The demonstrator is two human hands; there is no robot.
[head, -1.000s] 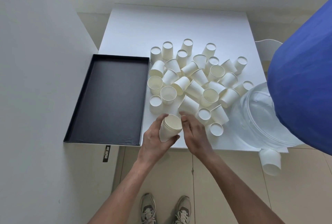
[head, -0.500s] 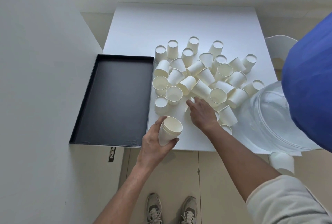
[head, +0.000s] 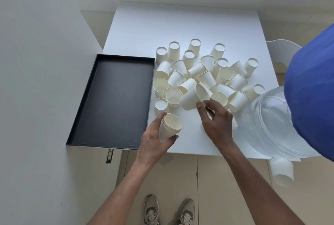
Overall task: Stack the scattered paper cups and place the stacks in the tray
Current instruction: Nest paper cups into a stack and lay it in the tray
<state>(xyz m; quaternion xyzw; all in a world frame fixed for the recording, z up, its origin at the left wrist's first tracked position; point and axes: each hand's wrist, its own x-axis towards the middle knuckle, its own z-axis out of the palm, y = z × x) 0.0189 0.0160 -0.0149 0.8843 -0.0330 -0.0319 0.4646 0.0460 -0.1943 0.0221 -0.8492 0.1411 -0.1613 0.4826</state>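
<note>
While the left hand (head: 153, 143) grips a stack (head: 169, 129) beside the tray (head: 112, 98), the right hand (head: 216, 121) pinches a cup (head: 189, 98) by its rim; probably light, thin-walled, crushable; best held gently mid-wall.

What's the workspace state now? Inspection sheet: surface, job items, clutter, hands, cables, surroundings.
Surface: white table, cups over its right half.
Job's things: loose paper cups heaped, upright, upturned and tipped; black tray at left holds no cups; nested stack in hand.
Clutter: clear plastic jug at the right edge; blue object close to the camera; one stray cup below the table's near right corner.
Hands: left hand grips the stack; right hand pinches a tipped cup by its rim.
Cables: nothing seen.
Surroundings: white wall left, tiled floor, shoes, white chair far right.
</note>
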